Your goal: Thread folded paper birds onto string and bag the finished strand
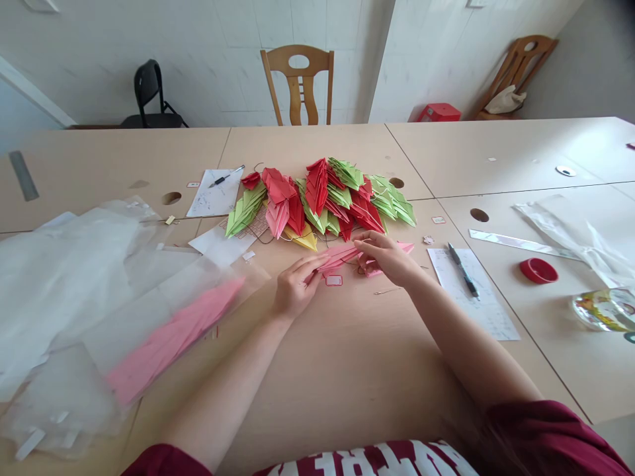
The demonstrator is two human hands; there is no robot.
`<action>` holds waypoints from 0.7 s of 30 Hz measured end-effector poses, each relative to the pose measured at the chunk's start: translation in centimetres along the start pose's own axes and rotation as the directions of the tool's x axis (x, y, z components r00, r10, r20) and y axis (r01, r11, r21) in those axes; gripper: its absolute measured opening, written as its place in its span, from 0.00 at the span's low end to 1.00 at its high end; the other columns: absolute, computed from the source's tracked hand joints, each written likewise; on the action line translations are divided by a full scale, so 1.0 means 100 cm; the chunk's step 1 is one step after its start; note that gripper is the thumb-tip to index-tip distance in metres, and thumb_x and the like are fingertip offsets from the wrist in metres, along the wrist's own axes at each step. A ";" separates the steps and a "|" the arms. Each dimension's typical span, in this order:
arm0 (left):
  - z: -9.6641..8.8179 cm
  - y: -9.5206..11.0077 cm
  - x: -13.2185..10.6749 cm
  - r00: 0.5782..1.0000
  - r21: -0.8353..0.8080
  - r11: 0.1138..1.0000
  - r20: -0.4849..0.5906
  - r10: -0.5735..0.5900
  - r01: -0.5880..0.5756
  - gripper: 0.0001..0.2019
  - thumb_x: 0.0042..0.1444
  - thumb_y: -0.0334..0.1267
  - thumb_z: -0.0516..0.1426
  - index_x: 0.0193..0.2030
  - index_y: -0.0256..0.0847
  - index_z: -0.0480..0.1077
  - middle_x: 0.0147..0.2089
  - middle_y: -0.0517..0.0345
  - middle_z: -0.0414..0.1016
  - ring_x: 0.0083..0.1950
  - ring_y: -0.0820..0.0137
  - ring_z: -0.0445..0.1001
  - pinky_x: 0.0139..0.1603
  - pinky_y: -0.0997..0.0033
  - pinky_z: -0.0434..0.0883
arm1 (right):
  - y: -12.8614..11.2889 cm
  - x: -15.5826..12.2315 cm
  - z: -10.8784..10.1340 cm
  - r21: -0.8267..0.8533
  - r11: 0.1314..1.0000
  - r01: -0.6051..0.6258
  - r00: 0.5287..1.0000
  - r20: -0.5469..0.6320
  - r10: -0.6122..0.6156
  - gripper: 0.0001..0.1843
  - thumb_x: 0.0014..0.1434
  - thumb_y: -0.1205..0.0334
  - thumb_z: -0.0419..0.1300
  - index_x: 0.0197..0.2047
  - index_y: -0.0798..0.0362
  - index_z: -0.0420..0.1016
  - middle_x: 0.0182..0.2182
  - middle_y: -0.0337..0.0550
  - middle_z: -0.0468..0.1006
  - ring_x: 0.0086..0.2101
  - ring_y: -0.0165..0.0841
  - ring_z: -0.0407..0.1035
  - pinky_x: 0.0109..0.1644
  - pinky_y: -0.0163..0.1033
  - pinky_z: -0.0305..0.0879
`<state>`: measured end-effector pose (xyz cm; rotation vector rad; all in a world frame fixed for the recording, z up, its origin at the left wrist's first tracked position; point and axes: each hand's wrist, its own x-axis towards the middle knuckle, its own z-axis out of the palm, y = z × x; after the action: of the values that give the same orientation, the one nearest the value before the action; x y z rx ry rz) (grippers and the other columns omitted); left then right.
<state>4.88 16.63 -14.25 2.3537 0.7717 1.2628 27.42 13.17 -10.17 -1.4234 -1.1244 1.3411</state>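
– Your maroon-and-white shirt (367,461) borders the work area; where is your workpiece?

– Folded pink paper (338,256) lies beyond it, on the near side of the red and green paper pile (342,198).

– What is your grip?

– Your left hand (297,283) pinches the left end narrowly; your right hand (385,256) holds it farther right, thumb contact partly hidden.

– How should you handle it?

– Press lightly, keep the folds aligned, and steady one end while adjusting the other; heavy pressure would likely crush the pleats.
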 end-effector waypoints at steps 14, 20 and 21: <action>0.003 0.003 -0.007 0.982 -0.003 0.989 -0.111 -0.149 0.150 0.11 0.57 0.40 0.61 0.47 0.43 0.75 0.39 0.57 0.82 0.33 0.70 0.80 0.38 0.69 0.79 | 0.007 -0.008 0.025 -0.726 0.278 0.628 0.617 0.247 -0.747 0.05 0.64 0.64 0.56 0.39 0.49 0.73 0.38 0.47 0.73 0.39 0.39 0.65 0.44 0.45 0.64; -0.002 0.002 -0.004 0.996 0.005 0.999 -0.080 -0.035 0.035 0.05 0.57 0.35 0.61 0.40 0.43 0.77 0.38 0.59 0.82 0.36 0.71 0.80 0.36 0.74 0.75 | 0.005 -0.008 0.020 -0.706 0.254 0.661 0.613 0.314 -0.725 0.05 0.64 0.64 0.55 0.38 0.50 0.72 0.37 0.46 0.73 0.38 0.38 0.65 0.43 0.44 0.62; -0.003 0.002 -0.003 0.998 0.012 1.000 -0.061 -0.005 0.006 0.05 0.57 0.34 0.61 0.40 0.43 0.76 0.38 0.59 0.82 0.36 0.71 0.80 0.37 0.73 0.75 | 0.005 -0.008 0.020 -0.692 0.256 0.675 0.609 0.328 -0.722 0.05 0.64 0.64 0.55 0.38 0.50 0.72 0.37 0.46 0.73 0.38 0.37 0.65 0.43 0.44 0.63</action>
<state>4.58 16.28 -14.13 2.3303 0.8063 1.3373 25.43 12.25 -10.53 -1.1621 -2.1320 0.0793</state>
